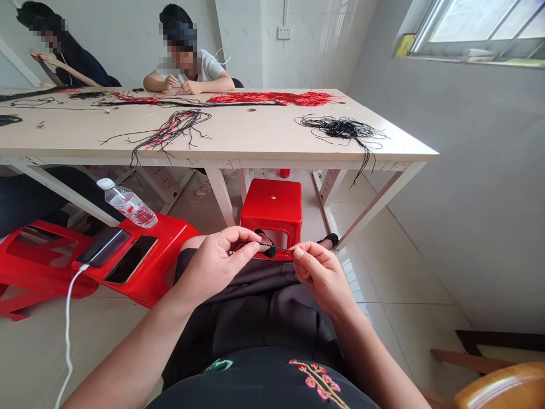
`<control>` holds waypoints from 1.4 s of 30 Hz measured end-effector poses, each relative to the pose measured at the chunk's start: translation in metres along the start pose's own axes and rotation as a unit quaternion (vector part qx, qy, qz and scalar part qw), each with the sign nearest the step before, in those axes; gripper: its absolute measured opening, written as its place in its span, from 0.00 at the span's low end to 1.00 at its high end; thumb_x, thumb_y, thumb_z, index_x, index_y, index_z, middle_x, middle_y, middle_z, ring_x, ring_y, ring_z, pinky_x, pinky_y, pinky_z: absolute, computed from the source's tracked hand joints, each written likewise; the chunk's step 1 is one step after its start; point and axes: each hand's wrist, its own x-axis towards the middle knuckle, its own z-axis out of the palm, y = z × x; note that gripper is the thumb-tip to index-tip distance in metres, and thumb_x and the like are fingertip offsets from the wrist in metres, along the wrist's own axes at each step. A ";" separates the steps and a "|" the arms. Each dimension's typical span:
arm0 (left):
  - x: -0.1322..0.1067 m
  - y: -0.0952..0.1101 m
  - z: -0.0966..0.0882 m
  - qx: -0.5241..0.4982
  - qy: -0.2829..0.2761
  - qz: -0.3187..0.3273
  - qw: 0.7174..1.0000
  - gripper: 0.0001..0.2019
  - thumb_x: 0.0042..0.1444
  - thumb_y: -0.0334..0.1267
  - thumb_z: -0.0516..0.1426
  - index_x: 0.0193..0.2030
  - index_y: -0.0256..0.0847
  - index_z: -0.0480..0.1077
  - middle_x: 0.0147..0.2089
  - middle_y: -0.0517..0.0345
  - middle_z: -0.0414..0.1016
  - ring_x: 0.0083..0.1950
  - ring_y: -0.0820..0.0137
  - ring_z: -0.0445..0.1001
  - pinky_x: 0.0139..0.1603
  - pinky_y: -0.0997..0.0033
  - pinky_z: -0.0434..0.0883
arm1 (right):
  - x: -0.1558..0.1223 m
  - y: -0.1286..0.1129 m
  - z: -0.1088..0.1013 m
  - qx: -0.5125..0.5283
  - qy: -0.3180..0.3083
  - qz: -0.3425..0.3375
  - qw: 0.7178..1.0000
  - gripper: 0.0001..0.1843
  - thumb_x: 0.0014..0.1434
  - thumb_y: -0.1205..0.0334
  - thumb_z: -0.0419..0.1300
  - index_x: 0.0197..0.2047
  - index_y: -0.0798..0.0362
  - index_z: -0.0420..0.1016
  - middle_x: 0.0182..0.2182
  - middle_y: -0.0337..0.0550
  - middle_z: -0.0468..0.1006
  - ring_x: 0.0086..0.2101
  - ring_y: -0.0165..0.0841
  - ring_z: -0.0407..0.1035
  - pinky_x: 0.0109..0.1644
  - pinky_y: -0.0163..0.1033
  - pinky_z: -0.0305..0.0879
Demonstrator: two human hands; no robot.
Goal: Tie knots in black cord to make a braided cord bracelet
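A thin twisted black-and-pale cord (276,247) runs level between my two hands, low over my lap. My left hand (217,264) pinches its left part between thumb and fingertips. My right hand (321,278) grips the cord's right part with thumb and forefinger. A dark rounded shape (269,251) sits just behind the cord near my left fingertips, and I cannot tell what it is. My fingers hide the cord's ends.
Ahead stands a long table (213,136) bearing tangled black cords (344,128) and red cords (272,98). Two seated people work beyond it. To my left, a red stool (145,250) holds a phone (131,259) and a water bottle (128,203). A second red stool (272,210) stands under the table.
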 end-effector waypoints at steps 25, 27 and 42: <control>-0.003 0.002 0.020 0.059 -0.084 0.076 0.992 0.07 0.54 0.37 0.56 0.34 0.38 0.74 0.33 0.58 0.73 0.34 0.73 0.72 0.35 0.76 0.69 | -0.004 -0.001 0.006 -0.150 -0.038 -0.081 0.985 0.16 0.57 0.50 0.57 0.28 0.54 0.67 0.18 0.31 0.58 0.20 0.22 0.49 0.21 0.30 0.46; -0.003 0.000 0.020 0.036 -0.098 0.059 0.993 0.08 0.55 0.38 0.55 0.37 0.38 0.74 0.35 0.57 0.73 0.36 0.72 0.73 0.37 0.75 0.70 | -0.004 0.000 0.005 -0.159 -0.035 -0.087 0.983 0.16 0.57 0.50 0.56 0.29 0.54 0.67 0.18 0.31 0.57 0.20 0.22 0.48 0.22 0.30 0.46; 0.003 -0.008 0.030 -0.033 -0.110 -0.002 0.993 0.08 0.52 0.41 0.57 0.31 0.37 0.71 0.29 0.61 0.71 0.30 0.75 0.69 0.31 0.77 0.67 | -0.004 -0.001 0.001 -0.232 -0.021 -0.127 0.964 0.15 0.59 0.51 0.54 0.29 0.54 0.65 0.20 0.32 0.59 0.21 0.23 0.50 0.24 0.31 0.50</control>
